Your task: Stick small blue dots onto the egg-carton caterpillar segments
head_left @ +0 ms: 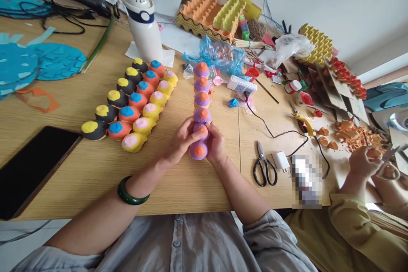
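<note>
A strip of egg-carton cups (202, 99), purple with orange tops, points away from me in the middle of the table. My left hand (181, 140) closes on its left side near the front end, thumb along one cup. From the other side my right hand (217, 143) grips the same strip, its fingers partly hidden. To the left lie three more strips side by side: a black one with yellow tops (117, 98), an orange-red one with blue tops (137, 100) and a yellow one with pink tops (150, 111).
A phone (35, 165) lies at the left, a white bottle (145, 34) behind the strips. Right of me are black-handled scissors (264, 165), a power strip (241, 85) and a charger (280, 161). A co-worker's hands (365, 161) hold scissors at far right. Egg trays (204, 12) stand behind.
</note>
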The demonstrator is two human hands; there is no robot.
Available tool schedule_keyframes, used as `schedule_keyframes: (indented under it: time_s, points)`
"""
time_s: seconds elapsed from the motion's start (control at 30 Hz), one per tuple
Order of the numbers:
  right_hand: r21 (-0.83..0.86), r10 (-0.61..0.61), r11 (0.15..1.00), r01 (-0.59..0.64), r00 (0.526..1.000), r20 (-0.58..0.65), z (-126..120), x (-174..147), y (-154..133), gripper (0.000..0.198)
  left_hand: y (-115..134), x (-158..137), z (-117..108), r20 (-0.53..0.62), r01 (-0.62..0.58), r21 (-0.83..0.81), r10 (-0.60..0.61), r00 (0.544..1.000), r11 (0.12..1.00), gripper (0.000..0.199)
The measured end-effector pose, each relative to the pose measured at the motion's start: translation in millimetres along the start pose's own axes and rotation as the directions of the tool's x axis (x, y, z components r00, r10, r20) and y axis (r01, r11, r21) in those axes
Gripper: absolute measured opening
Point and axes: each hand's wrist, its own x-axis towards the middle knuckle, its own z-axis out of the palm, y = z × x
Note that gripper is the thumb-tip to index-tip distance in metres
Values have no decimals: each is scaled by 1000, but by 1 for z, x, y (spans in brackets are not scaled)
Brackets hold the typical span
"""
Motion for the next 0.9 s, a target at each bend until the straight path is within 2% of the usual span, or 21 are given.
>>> schedule_keyframes:
  time_s: [0.17,0.37,0.5,0.9]
  points:
    - [-40,-65,997,67,996,59,3,-4,-1,9,6,0,5,-96,60,-53,-65,993,997,44]
    - [-74,-87,993,89,996,33,3,-4,-2,12,9,3,5,-48,110,-131,-117,992,985,53]
    - [-77,-65,995,65,998,0,3,-3,-1,12,7,5,2,-66,133,-137,-143,988,982,53]
    - [-86,-53,995,51,999,-14,0,0,2,9,5,4,2,-106,129,-32,-132,986,991,58]
